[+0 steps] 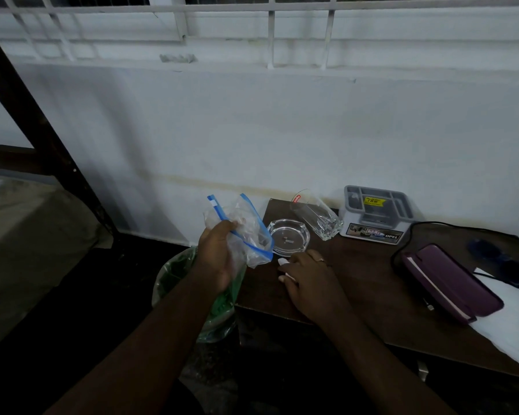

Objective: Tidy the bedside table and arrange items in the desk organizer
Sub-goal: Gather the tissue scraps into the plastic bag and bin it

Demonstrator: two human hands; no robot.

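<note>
The left hand (219, 256) grips a clear zip bag (246, 232) above the bin (174, 280), its mouth tilted up; the right hand (307, 278) pinches white scraps (283, 262) on the table (357, 283), just right of the bag. The organizer (375, 214) stands well apart at the wall.

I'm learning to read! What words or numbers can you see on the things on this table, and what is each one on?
"OPEL": on the front label of the grey desk organizer.
"cello": on the small red sticker near the rim of the drinking glass.
Yellow sticker inside the organizer: it has print, maybe a price, too blurred to read.
Other small print on the organizer's front label: too small to read.
</note>
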